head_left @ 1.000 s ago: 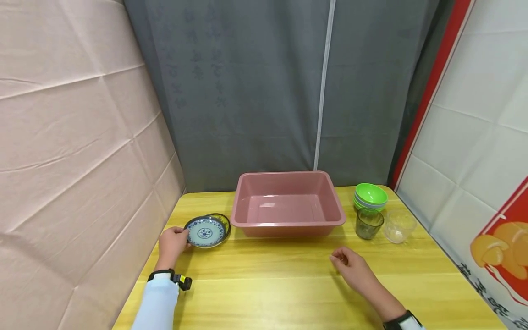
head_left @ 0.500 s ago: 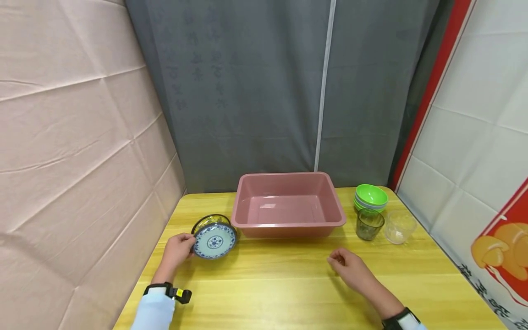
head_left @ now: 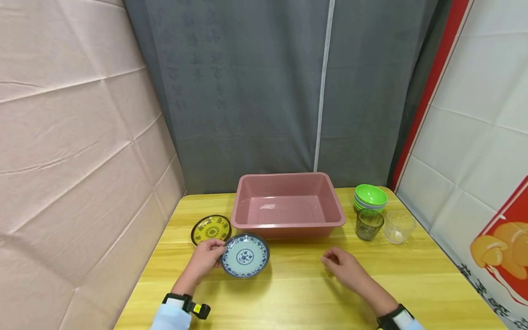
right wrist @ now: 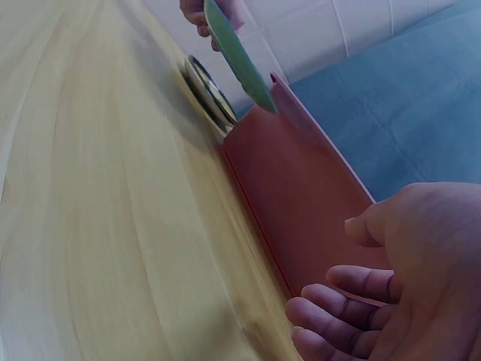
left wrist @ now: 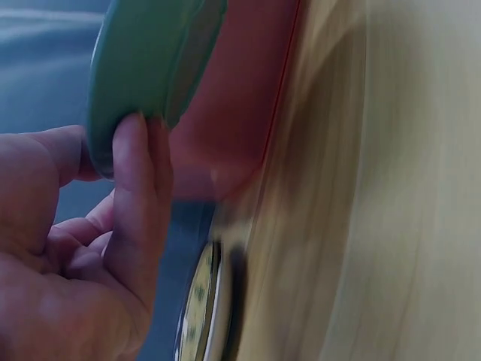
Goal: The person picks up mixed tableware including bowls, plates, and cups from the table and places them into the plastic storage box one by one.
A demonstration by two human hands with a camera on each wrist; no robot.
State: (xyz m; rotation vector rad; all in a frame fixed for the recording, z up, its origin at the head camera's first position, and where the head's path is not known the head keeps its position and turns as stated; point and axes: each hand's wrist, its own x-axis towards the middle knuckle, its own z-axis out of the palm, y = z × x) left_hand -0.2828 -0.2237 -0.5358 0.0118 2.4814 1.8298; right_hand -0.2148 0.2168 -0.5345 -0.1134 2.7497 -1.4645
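A blue-and-white patterned plate [head_left: 245, 255] is pinched at its left rim by my left hand [head_left: 206, 259], thumb on top and fingers beneath. In the left wrist view the plate's greenish underside [left wrist: 143, 68] stands clear of the table. Behind that hand, a yellow plate with a dark rim [head_left: 211, 229] lies on the table, left of the pink basin [head_left: 288, 231]. My right hand [head_left: 344, 270] hovers over the table in front of the basin's right side. Its fingers are loosely curled and hold nothing, as the right wrist view also shows.
At the right stand a stack of green and grey bowls [head_left: 370, 196], a dark tinted glass [head_left: 369, 224] and a clear glass [head_left: 399, 227]. A grey curtain [head_left: 255, 91] hangs behind the wooden table [head_left: 288, 298]. Pale cloth walls [head_left: 82, 137] rise at both sides.
My left hand has lifted the blue-and-white plate off the yellow plate and carried it right and toward me, uncovering the yellow one. The right hand has shifted slightly left.
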